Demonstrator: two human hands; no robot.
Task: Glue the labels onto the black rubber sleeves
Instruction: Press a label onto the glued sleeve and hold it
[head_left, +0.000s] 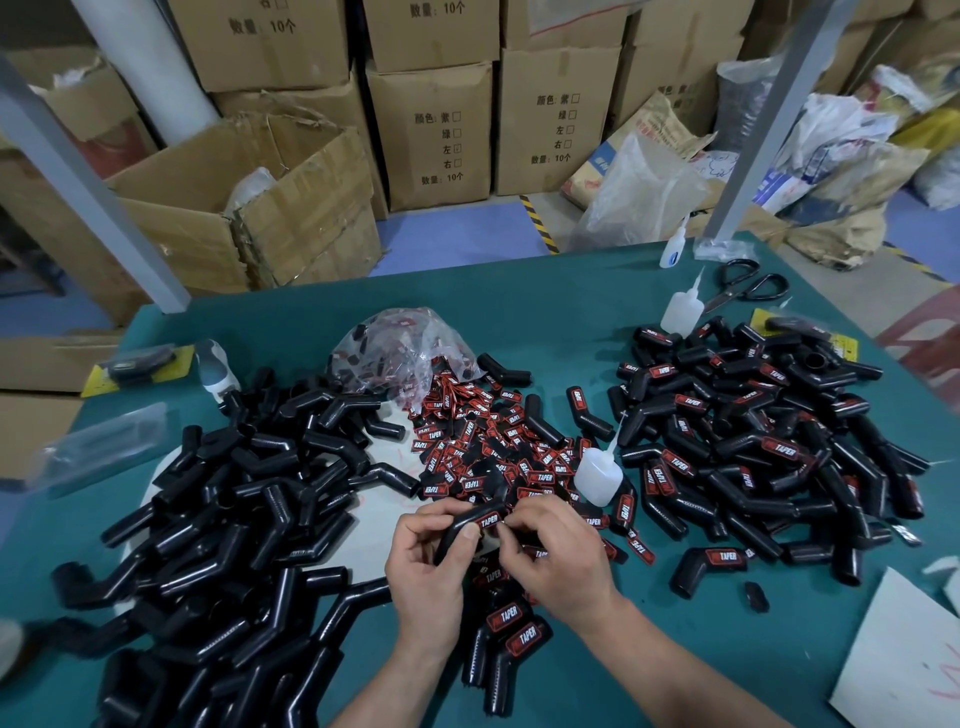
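Holding bent black sleeve (457, 538) in left hand grip (428, 564), just on near side of label pile (483, 441). Pinching label (489, 520) on that sleeve with right hand grip (558, 553). Glue bottle (597, 474) standing at pile's right edge; bare sleeves (249, 493) left of pile, labelled sleeves (753, 447) right, all on table (519, 312).

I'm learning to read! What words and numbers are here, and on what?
"TAPER": red-and-black label on the held bent black rubber sleeve.
"颜色: 紫 绿 左 右": brown cardboard box.
"数量: 10个": same box.
Brown paper sack print: too blurred.
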